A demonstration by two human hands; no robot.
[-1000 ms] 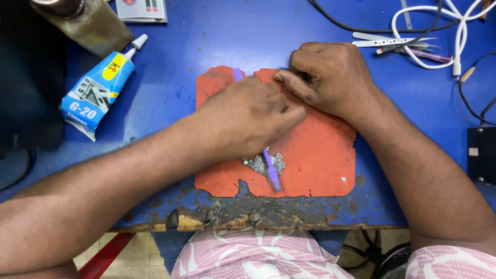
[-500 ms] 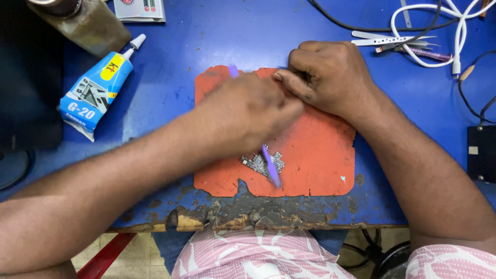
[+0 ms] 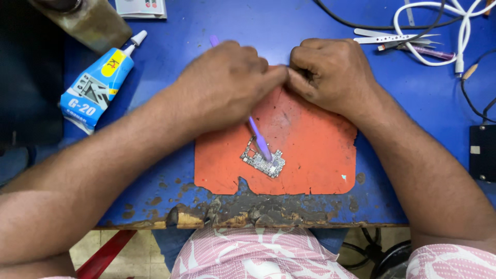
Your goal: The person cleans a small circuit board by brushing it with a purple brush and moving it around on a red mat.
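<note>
1. Hands, both bare: left hand (image 3: 227, 85) and right hand (image 3: 330, 75) meet fingertip to fingertip at the far edge of the orange mat (image 3: 315, 150). Both are curled closed; whether anything is pinched between them cannot be told.
2. Change: half a second ago the left hand lay lower, covering the mat's centre; it now sits farther up and to the left, and the right hand has shifted with it. The mat's middle is uncovered as a result.
3. Purple plastic pry tool (image 3: 258, 142): runs under the left hand, its far tip showing beyond the knuckles and its near end resting on the circuit board. The left hand appears closed round its shaft.
4. Small circuit board (image 3: 262, 163): lies flat on the near half of the mat, touched only by the tool, clear of both hands.
5. Blue adhesive tube (image 3: 95, 85), capped: lies on the blue worktop (image 3: 258, 26) to the left, well apart from the hands; contents not visible.
6. Tweezers (image 3: 395, 37) and white cable (image 3: 439, 31): far right.
7. Olive-coloured container (image 3: 82, 18): far left corner, mostly cut off; contents cannot be told.
8. Worktop near edge: chipped and worn.
</note>
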